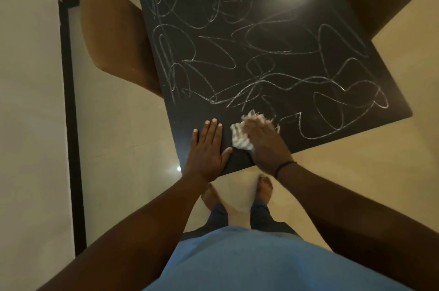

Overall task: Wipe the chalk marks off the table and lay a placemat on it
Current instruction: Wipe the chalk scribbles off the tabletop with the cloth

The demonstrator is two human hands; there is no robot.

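From up on my head I look down at a black table (273,6) with white chalk marks (237,58) scribbled nearly all over it. My left hand (207,148) lies flat on the near corner of the table, fingers straight and spread, holding nothing. I think it helps keep me steady. My right hand (263,141) presses down on a crumpled white cloth (238,135) right beside my left hand. The hand looks blurry, so I cannot tell if my fingers curl round the cloth or just push on it. The cloth sits at the near edge of the marks.

The bit of table by my hands looks clean and dark. The rest is full of loops and lines, so I think I am at the start of the wiping step. Next I need to rub the cloth away from me and out to the right, over every scribble, pressing hard enough to lift the chalk. I see no placemat, so that step comes later. A brown chair (111,36) stands at the left side of the table, and my bare feet (264,187) are on the pale floor (118,136)
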